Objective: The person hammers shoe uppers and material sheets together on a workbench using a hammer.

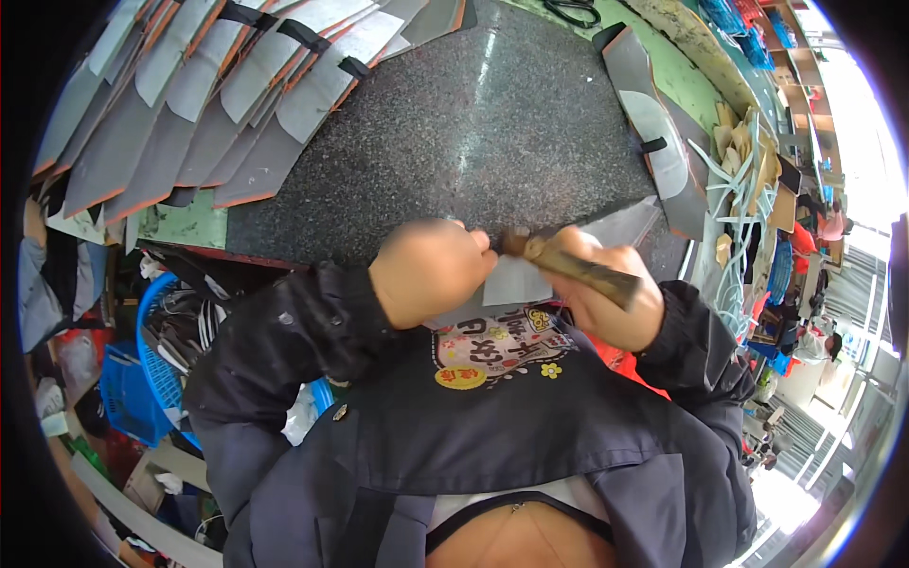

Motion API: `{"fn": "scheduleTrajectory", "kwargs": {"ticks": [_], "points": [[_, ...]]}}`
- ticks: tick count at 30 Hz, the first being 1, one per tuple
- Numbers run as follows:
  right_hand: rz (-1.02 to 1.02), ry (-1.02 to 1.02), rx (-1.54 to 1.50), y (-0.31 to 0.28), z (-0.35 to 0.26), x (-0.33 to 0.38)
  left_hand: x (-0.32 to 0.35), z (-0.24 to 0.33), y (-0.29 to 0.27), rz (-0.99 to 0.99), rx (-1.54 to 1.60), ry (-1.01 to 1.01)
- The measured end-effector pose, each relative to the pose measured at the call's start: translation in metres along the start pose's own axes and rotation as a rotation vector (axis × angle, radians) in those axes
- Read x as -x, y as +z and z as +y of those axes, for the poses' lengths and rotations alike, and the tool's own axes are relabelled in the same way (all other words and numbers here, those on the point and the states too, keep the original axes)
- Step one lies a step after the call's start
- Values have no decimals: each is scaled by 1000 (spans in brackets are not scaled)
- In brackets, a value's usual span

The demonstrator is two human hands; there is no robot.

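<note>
My right hand [615, 298] is wrapped round a hammer [592, 273] with a worn wooden handle; its blurred dark head points toward my left fingers. My left hand [431, 270] is closed, its fingertips pressed together beside the hammer head. What they pinch, if anything, is hidden. Under and between my hands lies a flat grey cut piece [620, 227] at the near edge of the dark speckled stone slab [454, 123]. A paler part of it hangs toward my printed apron.
Several stacked grey pieces with orange edges and black tabs [237, 123] cover the far left. A similar piece [653, 133] lies at the right, near pale strips [734, 199]. Black scissors [573, 11] lie at the back. A blue basket [161, 350] stands left, below the slab.
</note>
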State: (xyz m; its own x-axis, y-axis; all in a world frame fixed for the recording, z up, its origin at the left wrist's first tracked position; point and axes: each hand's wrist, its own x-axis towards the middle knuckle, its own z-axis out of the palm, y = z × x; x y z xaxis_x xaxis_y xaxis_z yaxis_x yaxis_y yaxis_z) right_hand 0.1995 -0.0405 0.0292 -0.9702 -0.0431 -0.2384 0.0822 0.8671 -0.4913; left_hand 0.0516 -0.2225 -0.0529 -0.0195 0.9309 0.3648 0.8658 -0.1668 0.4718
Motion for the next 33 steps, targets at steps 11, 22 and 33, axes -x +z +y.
{"fn": "scheduleTrajectory", "kwargs": {"ticks": [11, 22, 33], "points": [[53, 29, -129, 2, -2, -4, 8, -19, -17, -33, 133, -71], [102, 71, -299, 0, -9, -11, 21, -16, -20, -31, -134, 150], [-89, 26, -52, 21, -19, -9, 29, -1, -24, 187, -56, -242]]}}
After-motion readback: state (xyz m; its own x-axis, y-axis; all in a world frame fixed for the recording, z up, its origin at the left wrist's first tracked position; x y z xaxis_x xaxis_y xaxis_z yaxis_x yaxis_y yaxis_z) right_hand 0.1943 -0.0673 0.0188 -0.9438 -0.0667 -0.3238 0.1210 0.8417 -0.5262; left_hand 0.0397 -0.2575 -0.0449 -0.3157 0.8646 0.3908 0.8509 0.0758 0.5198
